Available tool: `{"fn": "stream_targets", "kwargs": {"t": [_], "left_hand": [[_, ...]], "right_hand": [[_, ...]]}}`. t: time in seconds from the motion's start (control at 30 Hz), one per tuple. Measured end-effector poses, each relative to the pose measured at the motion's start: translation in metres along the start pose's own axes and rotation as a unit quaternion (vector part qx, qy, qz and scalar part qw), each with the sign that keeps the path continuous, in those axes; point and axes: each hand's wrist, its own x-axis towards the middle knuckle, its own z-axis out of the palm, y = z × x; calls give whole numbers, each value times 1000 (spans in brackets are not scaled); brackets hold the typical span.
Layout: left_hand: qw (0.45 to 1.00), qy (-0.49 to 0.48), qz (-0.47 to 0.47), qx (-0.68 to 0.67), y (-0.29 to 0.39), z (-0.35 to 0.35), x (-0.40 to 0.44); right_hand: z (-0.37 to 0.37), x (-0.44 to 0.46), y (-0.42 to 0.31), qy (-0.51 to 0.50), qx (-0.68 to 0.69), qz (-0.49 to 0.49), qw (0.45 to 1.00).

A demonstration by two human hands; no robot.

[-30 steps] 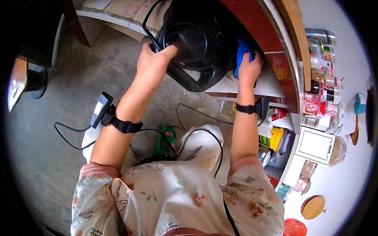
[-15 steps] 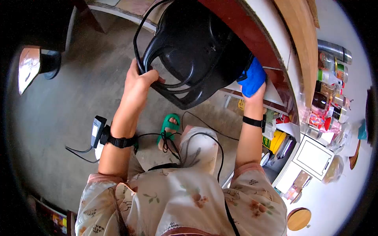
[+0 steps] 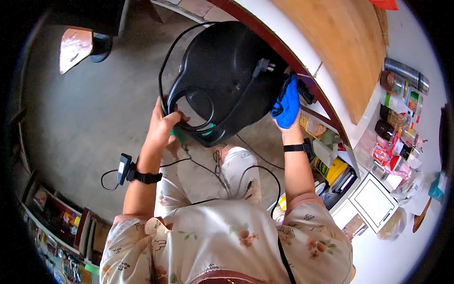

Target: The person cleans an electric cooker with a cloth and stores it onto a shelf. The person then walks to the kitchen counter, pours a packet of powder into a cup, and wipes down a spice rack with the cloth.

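Note:
A large rounded black appliance, which looks like an electric griddle (image 3: 227,71), hangs in front of me, tilted over the floor. My left hand (image 3: 163,124) is closed around its loop handle at the near left corner, with the looped black power cord (image 3: 162,71) in the same grip. The cord's plug (image 3: 264,67) lies against the black surface near the right side. In my right hand (image 3: 289,130) is a bunched blue cloth (image 3: 286,106) with dark edging, at the griddle's right edge. The cloth hides most of the fingers, and whether it presses on the griddle I cannot tell.
Along the right runs a counter with a wooden board (image 3: 331,42) on top. Jars and a steel thermos (image 3: 406,75) stand farther right. Beneath, shelves hold a yellow tub (image 3: 333,171). A stool-like object (image 3: 78,49) is at far left. Thin cables dangle before my legs.
The griddle has come lower in view and turned, so its plug now shows. Both hands moved with it, keeping hold of the handle and the cloth. My view has shifted too.

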Motion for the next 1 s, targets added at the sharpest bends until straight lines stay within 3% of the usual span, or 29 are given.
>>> {"fn": "stream_targets", "kwargs": {"t": [0.1, 0.2, 0.27, 0.4, 0.43, 0.47, 0.5, 0.53, 0.6, 0.7, 0.77, 0.83, 1.0], "left_hand": [[999, 18, -12, -35, -3, -26, -49], [997, 44, -54, -32, 19, -42, -112], [996, 59, -59, -43, 20, -56, -150], [994, 72, -71, -49, 50, -69, -225], [995, 63, -71, -42, 55, -73, -240], [994, 65, -73, -53, 70, -68, -253], [994, 65, -63, -54, 83, -63, -267], [995, 65, -55, -55, 96, -59, -277], [997, 36, -36, -57, 130, -42, -293], [999, -30, -3, -41, 163, -25, -301], [998, -51, 21, -31, 178, -2, -293], [997, -72, 38, -3, 192, 24, -281], [986, -146, 80, -12, 220, 127, -218]], "right_hand": [[33, -47, 5, -60, -130, -9, 990], [50, -90, 11, -56, -111, 46, 991], [46, -115, 23, -30, 0, 101, 994], [95, -172, -18, -43, 18, 173, 984], [66, -173, -7, -118, 184, 190, 957], [36, -174, 3, -187, 332, 231, 895], [55, -193, -17, -112, 179, 205, 956], [72, -212, -40, -127, 67, 136, 980], [116, -250, -91, -110, -177, -1, 978], [128, -273, -140, -25, 33, 55, 998], [151, -281, -187, 7, 13, 27, 1000], [115, -282, -208, 0, -41, -57, 998], [89, -244, -301, 20, -27, -73, 997]]}}
